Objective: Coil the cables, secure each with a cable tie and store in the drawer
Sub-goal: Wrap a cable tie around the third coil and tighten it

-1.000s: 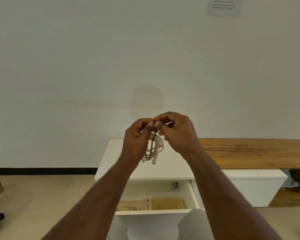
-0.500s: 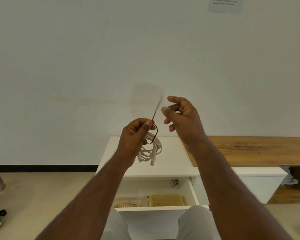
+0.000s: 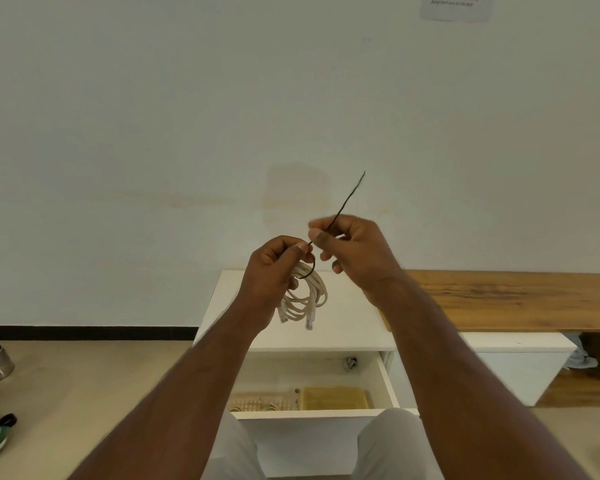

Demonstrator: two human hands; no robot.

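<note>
The coiled cable (image 3: 307,295) at centre frame is showing off-white, with pale translucent plugs, and the cable tie (image 3: 347,201) looped round it is showing dark brown to black. Below it, the cabinet (image 3: 343,327) and its open drawer (image 3: 312,414) are showing white, with a yellow box (image 3: 333,397) inside. At right, the tabletop (image 3: 513,299) is showing brown wood grain. The wall is showing white, and a black skirting strip (image 3: 87,332) is running along the lower left
</note>
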